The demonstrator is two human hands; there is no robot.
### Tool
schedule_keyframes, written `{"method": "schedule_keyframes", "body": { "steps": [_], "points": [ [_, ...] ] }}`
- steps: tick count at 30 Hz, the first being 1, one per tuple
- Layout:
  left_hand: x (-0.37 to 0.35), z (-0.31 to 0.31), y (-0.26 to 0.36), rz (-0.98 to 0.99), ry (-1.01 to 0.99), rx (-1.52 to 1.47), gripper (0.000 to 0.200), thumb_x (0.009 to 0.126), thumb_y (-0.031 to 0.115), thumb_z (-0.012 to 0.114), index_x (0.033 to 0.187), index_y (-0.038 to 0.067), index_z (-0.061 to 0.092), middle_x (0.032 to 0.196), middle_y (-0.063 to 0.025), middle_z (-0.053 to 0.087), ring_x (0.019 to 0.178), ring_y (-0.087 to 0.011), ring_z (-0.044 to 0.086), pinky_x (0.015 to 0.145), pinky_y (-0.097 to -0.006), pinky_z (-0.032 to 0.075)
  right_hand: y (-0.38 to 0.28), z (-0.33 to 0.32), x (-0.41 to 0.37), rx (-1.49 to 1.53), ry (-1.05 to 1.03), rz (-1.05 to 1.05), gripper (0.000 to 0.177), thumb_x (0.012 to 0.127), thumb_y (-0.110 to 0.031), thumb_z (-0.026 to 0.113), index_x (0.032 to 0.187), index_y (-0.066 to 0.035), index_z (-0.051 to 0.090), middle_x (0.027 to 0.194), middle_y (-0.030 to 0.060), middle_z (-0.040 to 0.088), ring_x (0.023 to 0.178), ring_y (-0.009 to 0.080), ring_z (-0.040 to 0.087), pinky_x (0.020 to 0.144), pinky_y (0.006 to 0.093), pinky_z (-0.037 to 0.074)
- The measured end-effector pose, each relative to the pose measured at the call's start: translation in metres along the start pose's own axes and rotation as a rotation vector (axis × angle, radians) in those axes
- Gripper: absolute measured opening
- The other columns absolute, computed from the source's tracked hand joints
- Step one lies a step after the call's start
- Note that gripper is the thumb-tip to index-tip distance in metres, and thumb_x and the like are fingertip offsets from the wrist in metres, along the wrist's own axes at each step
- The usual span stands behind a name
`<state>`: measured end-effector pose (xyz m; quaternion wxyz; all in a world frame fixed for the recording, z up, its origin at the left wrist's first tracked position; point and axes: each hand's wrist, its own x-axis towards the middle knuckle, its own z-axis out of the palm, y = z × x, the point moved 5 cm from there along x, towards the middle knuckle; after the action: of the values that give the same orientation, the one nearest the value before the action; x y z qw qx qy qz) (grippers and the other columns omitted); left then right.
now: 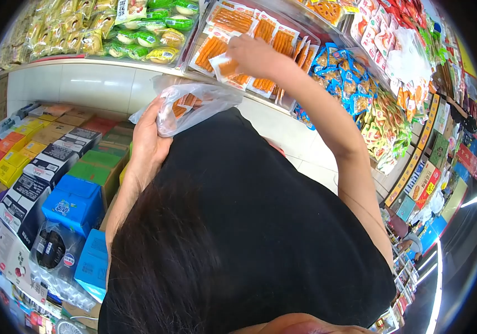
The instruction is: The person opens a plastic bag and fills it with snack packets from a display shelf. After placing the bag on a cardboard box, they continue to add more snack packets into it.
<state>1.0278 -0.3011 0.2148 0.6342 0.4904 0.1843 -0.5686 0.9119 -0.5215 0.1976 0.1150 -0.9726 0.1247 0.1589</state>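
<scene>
Shop shelving fills the frame, with stacked cartons (pixel 60 167) at the lower left and green-wrapped snacks (pixel 149 33) heaped at the upper left. Left of centre, the left hand (pixel 148 142) has its grip pressed together on a clear plastic bag (pixel 208 97) that holds a few orange packets. At upper centre the right hand (pixel 255 55) pinches one orange snack packet (pixel 227 68) in its grip, just above a heap of like packets (pixel 274 36). Blue-wrapped sweets (pixel 341 72) lie further right.
</scene>
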Motion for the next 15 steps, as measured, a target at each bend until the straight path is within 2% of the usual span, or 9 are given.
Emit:
{"method": "schedule_keyframes", "body": {
  "steps": [1, 2, 4, 8, 11, 13, 15],
  "points": [
    [0.0, 0.001, 0.0, -0.002, -0.005, 0.002, 0.034, 0.092, 0.018, 0.048, 0.12, 0.0, 0.05, 0.115, -0.0108, 0.056, 0.107, -0.0205, 0.053, 0.098, -0.0359, 0.039, -0.004, 0.012, -0.002, -0.096, 0.088, -0.023, 0.03, 0.071, -0.016, 0.067, 0.099, -0.01, 0.06, 0.105, 0.0051, 0.054, 0.106, 0.0265, 0.049, 0.083, 0.0388, 0.044],
    [0.0, 0.002, -0.001, -0.007, -0.021, -0.003, 0.033, 0.092, 0.017, 0.048, 0.12, 0.0, 0.05, 0.115, -0.0107, 0.056, 0.107, -0.0204, 0.053, 0.098, -0.0359, 0.039, -0.003, 0.026, -0.001, -0.097, 0.089, -0.022, 0.03, 0.071, -0.016, 0.067, 0.099, -0.01, 0.06, 0.105, 0.0051, 0.054, 0.106, 0.0265, 0.049, 0.083, 0.0388, 0.044],
    [-0.001, 0.001, 0.0, -0.006, -0.031, -0.012, 0.033, 0.092, 0.017, 0.048, 0.12, 0.0, 0.05, 0.115, -0.0106, 0.056, 0.107, -0.0204, 0.053, 0.098, -0.0358, 0.039, -0.003, 0.028, 0.004, -0.056, 0.257, 0.007, 0.029, 0.071, -0.014, 0.065, 0.099, -0.01, 0.058, 0.102, 0.0064, 0.057, 0.104, 0.0262, 0.051, 0.082, 0.0385, 0.044],
    [-0.002, -0.003, 0.0, -0.009, -0.03, -0.029, 0.031, 0.091, 0.013, 0.049, 0.118, -0.002, 0.05, 0.113, -0.0114, 0.056, 0.105, -0.0204, 0.054, 0.095, -0.0347, 0.041, 0.001, 0.014, 0.007, -0.005, 0.157, 0.128, 0.027, 0.075, -0.011, 0.059, 0.102, -0.011, 0.056, 0.098, 0.007, 0.059, 0.103, 0.0243, 0.051, 0.081, 0.0395, 0.043],
    [-0.002, -0.006, -0.002, -0.011, 0.001, -0.017, 0.032, 0.091, 0.015, 0.048, 0.119, -0.001, 0.05, 0.115, -0.0111, 0.056, 0.107, -0.0209, 0.053, 0.097, -0.0357, 0.04, -0.006, 0.007, 0.017, 0.141, 0.039, 0.049, 0.032, 0.074, -0.011, 0.061, 0.106, -0.012, 0.055, 0.094, 0.0069, 0.061, 0.103, 0.0222, 0.052, 0.082, 0.0399, 0.042],
    [-0.004, -0.005, -0.001, -0.014, 0.007, -0.003, 0.034, 0.091, 0.017, 0.048, 0.121, 0.0, 0.05, 0.116, -0.0109, 0.056, 0.108, -0.0214, 0.053, 0.098, -0.0369, 0.039, -0.018, 0.009, 0.034, 0.003, 0.21, -0.172, 0.037, 0.072, -0.013, 0.064, 0.108, -0.013, 0.055, 0.098, 0.0051, 0.059, 0.104, 0.0205, 0.051, 0.085, 0.0391, 0.04],
    [-0.005, -0.001, -0.001, -0.025, -0.026, -0.023, 0.03, 0.092, 0.013, 0.047, 0.118, -0.002, 0.05, 0.113, -0.0106, 0.057, 0.105, -0.02, 0.054, 0.094, -0.0344, 0.041, -0.02, 0.017, 0.045, -0.022, 0.277, -0.166, 0.037, 0.073, -0.014, 0.063, 0.109, -0.014, 0.055, 0.1, 0.0035, 0.058, 0.104, 0.0202, 0.051, 0.086, 0.0381, 0.038]
  ]
}}
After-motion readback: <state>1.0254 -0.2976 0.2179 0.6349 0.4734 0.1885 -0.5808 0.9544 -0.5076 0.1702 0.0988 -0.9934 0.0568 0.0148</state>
